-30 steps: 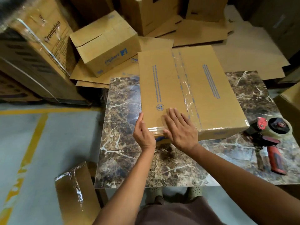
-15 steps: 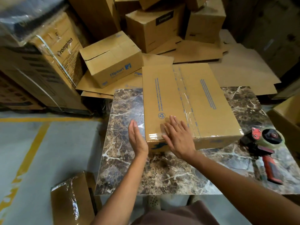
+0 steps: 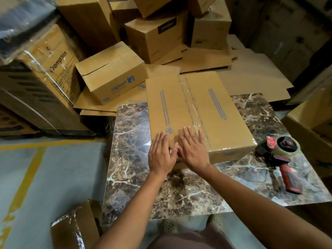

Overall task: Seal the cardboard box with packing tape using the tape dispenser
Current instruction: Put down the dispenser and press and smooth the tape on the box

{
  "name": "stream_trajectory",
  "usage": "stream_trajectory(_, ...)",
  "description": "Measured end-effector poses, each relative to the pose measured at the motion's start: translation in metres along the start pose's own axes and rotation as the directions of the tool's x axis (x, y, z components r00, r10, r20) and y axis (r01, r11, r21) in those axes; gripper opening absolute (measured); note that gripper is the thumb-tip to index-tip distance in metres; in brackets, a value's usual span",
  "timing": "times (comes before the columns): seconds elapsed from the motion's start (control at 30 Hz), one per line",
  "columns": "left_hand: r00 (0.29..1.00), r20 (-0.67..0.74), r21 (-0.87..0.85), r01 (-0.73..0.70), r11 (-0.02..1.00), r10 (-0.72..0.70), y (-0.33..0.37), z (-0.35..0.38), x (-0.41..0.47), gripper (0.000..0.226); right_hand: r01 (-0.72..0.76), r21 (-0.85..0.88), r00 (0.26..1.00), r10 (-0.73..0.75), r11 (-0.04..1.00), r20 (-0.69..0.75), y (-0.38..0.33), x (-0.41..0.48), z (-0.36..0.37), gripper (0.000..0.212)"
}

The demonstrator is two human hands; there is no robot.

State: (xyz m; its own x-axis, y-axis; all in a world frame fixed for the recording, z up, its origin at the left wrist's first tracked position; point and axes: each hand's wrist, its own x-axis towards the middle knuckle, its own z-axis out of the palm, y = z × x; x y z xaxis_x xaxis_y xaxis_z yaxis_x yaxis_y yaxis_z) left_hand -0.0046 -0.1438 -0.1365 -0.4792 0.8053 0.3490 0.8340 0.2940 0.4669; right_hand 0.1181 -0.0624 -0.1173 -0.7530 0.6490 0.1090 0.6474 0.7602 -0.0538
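A flat brown cardboard box (image 3: 221, 121) with blue print lies on the marble table (image 3: 179, 191). A strip of clear packing tape (image 3: 192, 108) runs along its centre seam, and tape shines along its near edge. My left hand (image 3: 160, 155) and my right hand (image 3: 193, 151) lie side by side with straight fingers, pressing flat on the box's near left corner. The red and black tape dispenser (image 3: 282, 155) rests on the table to the right of the box, untouched.
Stacked cardboard boxes (image 3: 152, 36) and flattened sheets crowd the far side. A Flipkart box (image 3: 111, 72) sits beyond the table's left corner. A tape-wrapped box (image 3: 73, 227) stands on the floor at lower left. Another box (image 3: 312, 128) borders the right edge.
My left hand has come up from the box's left side onto its top, beside my right hand. The view has tilted up, showing more of the stacked boxes.
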Motion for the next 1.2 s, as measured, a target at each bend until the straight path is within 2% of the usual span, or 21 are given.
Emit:
stream_trajectory(0.1, 0.999, 0.032, 0.037, 0.002, 0.999, -0.003, 0.0, -0.004, 0.0, 0.069, -0.096, -0.034, 0.994, 0.097, 0.995, 0.039, 0.035, -0.011, -0.003, 0.08)
stream_trajectory(0.2, 0.998, 0.051, 0.033, -0.023, 0.999, 0.021, -0.006, -0.005, 0.003, 0.063, -0.186, -0.086, 0.979, 0.192, 0.979, 0.072, 0.072, -0.025, -0.007, 0.083)
stream_trajectory(0.33, 0.996, 0.083, 0.045, -0.035, 0.998, 0.031, -0.014, -0.01, 0.011, 0.064, -0.138, -0.024, 0.985, 0.14, 0.99, 0.101, 0.099, -0.049, -0.018, 0.085)
stream_trajectory(0.43, 0.99, 0.137, 0.043, -0.046, 0.998, 0.04, -0.006, -0.013, 0.018, 0.063, -0.161, 0.067, 0.986, 0.157, 0.985, 0.064, 0.085, -0.057, -0.022, 0.081)
stream_trajectory(0.57, 0.956, 0.163, -0.074, -0.236, 0.969, 0.245, 0.05, 0.002, 0.021, 0.047, -0.132, 0.131, 0.991, 0.135, 0.983, -0.009, 0.052, -0.047, -0.015, 0.069)
stream_trajectory(0.67, 0.94, 0.201, -0.174, -0.244, 0.954, 0.277, 0.084, 0.02, 0.02, 0.047, -0.187, 0.097, 0.982, 0.188, 0.977, 0.004, 0.054, -0.038, -0.005, 0.062)
stream_trajectory(0.77, 0.901, 0.302, -0.03, -0.317, 0.948, 0.311, 0.084, 0.033, 0.014, 0.058, -0.222, 0.018, 0.975, 0.221, 0.975, 0.031, 0.074, -0.045, 0.002, 0.064)
stream_trajectory(0.87, 0.865, 0.38, 0.122, -0.399, 0.909, 0.329, 0.081, 0.037, 0.013, 0.072, -0.239, -0.008, 0.971, 0.239, 0.971, -0.008, 0.101, -0.059, 0.003, 0.071)
stream_trajectory(1.0, 0.849, 0.438, 0.211, -0.417, 0.884, 0.296, 0.084, 0.04, 0.012, 0.077, -0.391, 0.063, 0.913, 0.395, 0.918, -0.097, 0.136, -0.073, -0.001, 0.072)
stream_trajectory(1.1, 0.877, 0.431, 0.227, -0.33, 0.916, 0.21, 0.089, 0.042, 0.013, 0.076, -0.452, 0.218, 0.866, 0.484, 0.865, -0.126, 0.146, -0.066, -0.006, 0.059)
stream_trajectory(1.13, 0.893, 0.419, 0.227, -0.281, 0.932, 0.167, 0.091, 0.043, 0.014, 0.076, -0.494, 0.321, 0.83, 0.549, 0.808, -0.103, 0.15, -0.061, -0.006, 0.059)
stream_trajectory(1.2, 0.914, 0.392, 0.229, -0.206, 0.951, 0.103, 0.097, 0.043, 0.016, 0.077, -0.572, 0.58, 0.709, 0.705, 0.58, -0.006, 0.16, -0.052, -0.011, 0.063)
